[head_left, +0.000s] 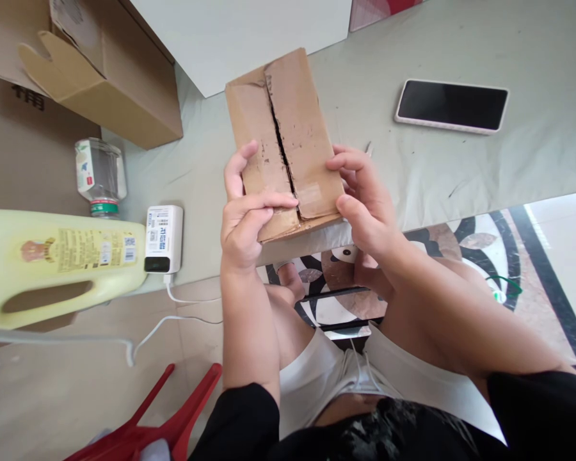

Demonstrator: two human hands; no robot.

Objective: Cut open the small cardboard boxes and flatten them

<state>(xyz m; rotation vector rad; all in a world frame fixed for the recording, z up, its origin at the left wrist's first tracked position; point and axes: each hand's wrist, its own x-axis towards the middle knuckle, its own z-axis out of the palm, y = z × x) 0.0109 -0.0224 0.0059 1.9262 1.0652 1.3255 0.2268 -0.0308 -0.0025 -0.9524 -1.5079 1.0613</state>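
Observation:
Between my two hands I hold a small brown cardboard box, tilted above the front edge of the table. A dark gap runs along the seam between its two top flaps, and scuffs mark the cardboard. My left hand grips the box's left side, with the index finger lying across the flap and its tip at the lower end of the gap. My right hand clasps the right edge, thumb at the near corner and fingers along the side. The underside of the box is hidden.
A smartphone lies on the cloth-covered table at right. Left stand a larger cardboard box, a clear bottle, a white power bank with a cable, and a yellow jug. A red chair is below.

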